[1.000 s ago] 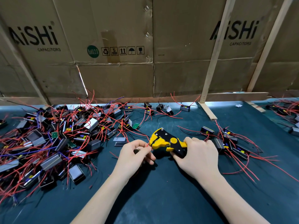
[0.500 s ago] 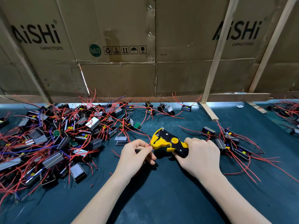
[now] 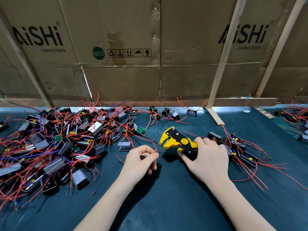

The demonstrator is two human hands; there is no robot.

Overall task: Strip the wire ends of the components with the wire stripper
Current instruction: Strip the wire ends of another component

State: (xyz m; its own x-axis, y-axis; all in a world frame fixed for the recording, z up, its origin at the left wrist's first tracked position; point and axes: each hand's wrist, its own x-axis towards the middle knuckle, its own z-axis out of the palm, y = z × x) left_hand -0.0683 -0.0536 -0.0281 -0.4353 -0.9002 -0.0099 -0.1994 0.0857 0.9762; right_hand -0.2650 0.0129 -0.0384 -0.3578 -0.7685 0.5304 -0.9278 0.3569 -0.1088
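Wire [image 3: 155, 148] is what we have in hand: a thin red lead pinched between thumb and forefinger of our left hand [image 3: 139, 161], which is closed around a small dark component [image 3: 143, 157] that we can barely see. The lead's free end sits just beside the yellow nose of the wire stripper [image 3: 176, 142], not clearly inside its mouth. Our right hand [image 3: 206, 159] is wrapped around the stripper's black and yellow handles, gripping them; whether they are squeezed fully we cannot tell.

We judge the lead to be very light and floppy, so it will bend away unless we hold it close to its tip, as we do now. The insulation looks smooth and could slip under a pull, so a firm pinch matters, and the fine core would probably break if tugged hard. The component itself seems light and stiff, best cupped in the palm.

Counting outward: one stripper, one component in hand. On the dark green counter [image 3: 166, 205], to our right, lies a small group of components [image 3: 240, 150], perhaps half a dozen, their red leads fanned out. To our left is a big tangled pile [image 3: 63, 140], far too many to count, mostly red leads with a few purple ones. Farther back a handful of loose pieces [image 3: 166, 112] lie near the cardboard wall [image 3: 125, 77], and more show at the far right edge.
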